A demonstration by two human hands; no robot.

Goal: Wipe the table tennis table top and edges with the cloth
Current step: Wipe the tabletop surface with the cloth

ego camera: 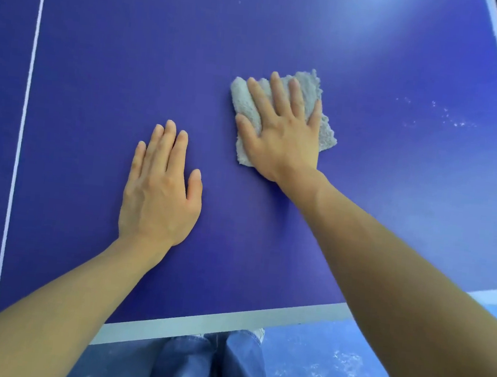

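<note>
Two hands were flat on the table [102, 50], so I'd say the wiping was midway at best. Right hand [281, 130] had its fingers spread straight, pressing the folded grey cloth [326, 135] down just right of centre frame, not gripping it. Left hand [161, 191] lay open and empty on the bare top, lower centre. White specks [451, 117] sat at the right, seemingly not wiped yet, and I'd guess the pale near edge [227, 318] along the bottom wasn't done either.
</note>
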